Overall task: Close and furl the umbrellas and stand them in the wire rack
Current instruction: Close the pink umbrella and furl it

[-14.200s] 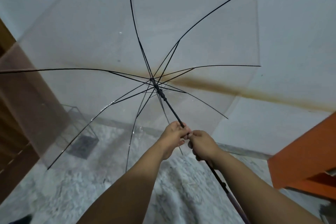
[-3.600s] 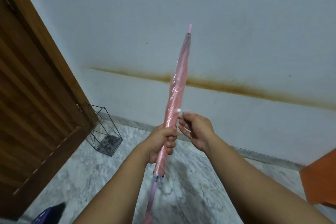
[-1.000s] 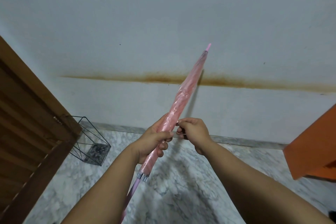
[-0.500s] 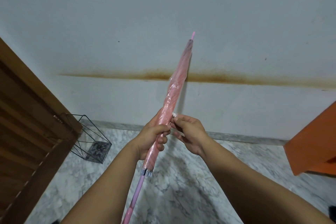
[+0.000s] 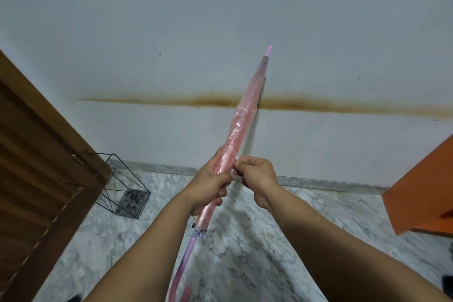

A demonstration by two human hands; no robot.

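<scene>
Left hand (image 5: 210, 182) grips the furled umbrella (image 5: 241, 125) at frame centre, tip now tilted further right. Right hand (image 5: 255, 174) fingers have brought the strap against the canopy, pinching it; fastening looks nearly done. Rack (image 5: 122, 186), lower left, awaits.

The umbrella (image 5: 241, 127) has a thin pink plastic canopy, glossy and crinkled, with light catching its folds; its shaft and hooked handle look like smooth pink plastic. The rack (image 5: 122, 190) is thin dark wire, matt. The door (image 5: 31, 169) is brown wood with a slatted, satin surface. The floor (image 5: 257, 240) is grey-white veined marble, smooth with a dull sheen. The wall (image 5: 220, 19) is matt painted plaster, stained by a rusty brown streak.
</scene>
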